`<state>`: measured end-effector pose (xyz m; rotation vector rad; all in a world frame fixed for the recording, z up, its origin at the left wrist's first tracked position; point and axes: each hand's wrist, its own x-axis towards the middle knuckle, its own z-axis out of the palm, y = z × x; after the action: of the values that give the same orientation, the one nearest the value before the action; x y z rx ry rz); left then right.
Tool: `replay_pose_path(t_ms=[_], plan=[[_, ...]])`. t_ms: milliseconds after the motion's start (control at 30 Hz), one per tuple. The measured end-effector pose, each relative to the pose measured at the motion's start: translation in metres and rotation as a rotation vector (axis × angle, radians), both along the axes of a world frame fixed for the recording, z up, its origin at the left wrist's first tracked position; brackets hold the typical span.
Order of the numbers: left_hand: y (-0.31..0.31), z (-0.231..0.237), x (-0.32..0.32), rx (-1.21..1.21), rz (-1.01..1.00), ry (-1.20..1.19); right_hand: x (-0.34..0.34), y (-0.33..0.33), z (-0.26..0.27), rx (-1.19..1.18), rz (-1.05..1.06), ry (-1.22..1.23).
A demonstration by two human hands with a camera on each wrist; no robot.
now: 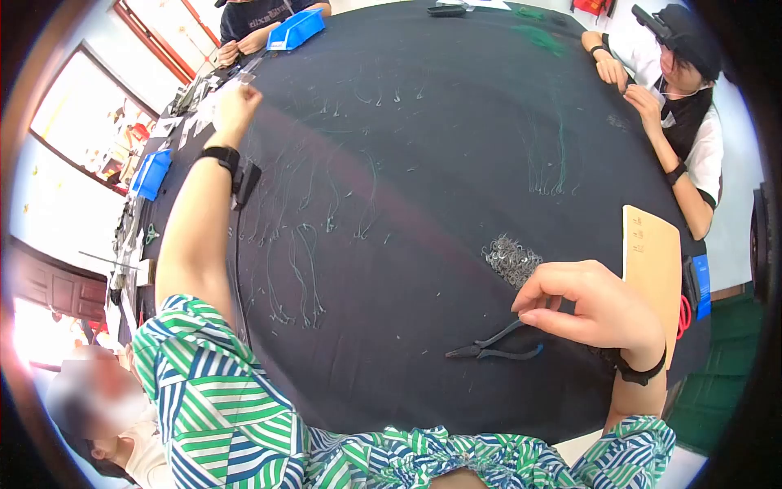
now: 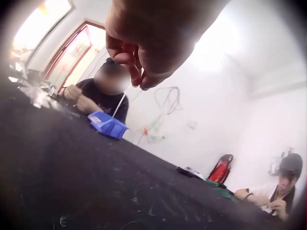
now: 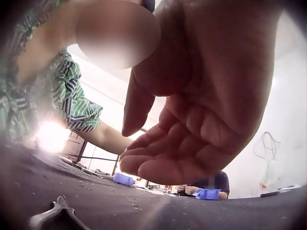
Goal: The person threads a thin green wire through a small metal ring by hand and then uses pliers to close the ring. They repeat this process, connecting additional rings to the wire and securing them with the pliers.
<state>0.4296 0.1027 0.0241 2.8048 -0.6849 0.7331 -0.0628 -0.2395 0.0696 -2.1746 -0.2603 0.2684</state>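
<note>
My left hand [image 1: 235, 110] reaches out over the far left of the black table. In the left wrist view its thumb and fingertips pinch a thin pale strand [image 2: 121, 101] that slants down from them. My right hand [image 1: 590, 306] hovers at the near right, thumb apart from gently bent fingers, nothing between them. Below its fingertips lie pliers [image 1: 494, 352] with dark blue handles, jaws pointing left. Just beyond that hand is a pile of small metal hooks [image 1: 511, 259]. Green fishing lines [image 1: 305, 269] with hooks at their ends are spread across the left half of the cloth.
A tan notebook [image 1: 650, 269] and red-handled scissors [image 1: 684, 316] lie at the right edge. Blue bins [image 1: 151, 174] stand along the left and far sides. More green lines [image 1: 558, 155] lie at the far right. Other people sit around the table, one at the right [image 1: 684, 90].
</note>
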Motion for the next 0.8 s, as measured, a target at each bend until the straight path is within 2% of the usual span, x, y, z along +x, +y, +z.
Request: replay_pose_path(t_ms=[67, 167, 267, 467, 567, 800], plan=[[0.007, -0.037, 0.008, -0.087, 0.050, 0.200, 0.002, -0.003, -0.002, -0.004, -0.015, 0.001], [0.002, -0.052, -0.004, -0.050, 0.083, 0.391, 0.002, -0.010, -0.007, -0.013, -0.050, 0.017], [0.003, -0.045, -0.017, 0.033, 0.031, 0.337, 0.005, -0.017, -0.008, -0.066, -0.071, 0.033], [0.014, -0.026, -0.030, 0.093, 0.070, 0.457, 0.003, -0.027, -0.017, -0.160, -0.083, 0.029], [0.021, -0.032, -0.029, 0.082, 0.031, 0.365, 0.002, -0.025, -0.017, -0.167, -0.066, 0.043], [0.015, -0.047, -0.007, 0.337, -0.067, 0.185, 0.002, -0.027, -0.019, -0.192, -0.076, 0.043]])
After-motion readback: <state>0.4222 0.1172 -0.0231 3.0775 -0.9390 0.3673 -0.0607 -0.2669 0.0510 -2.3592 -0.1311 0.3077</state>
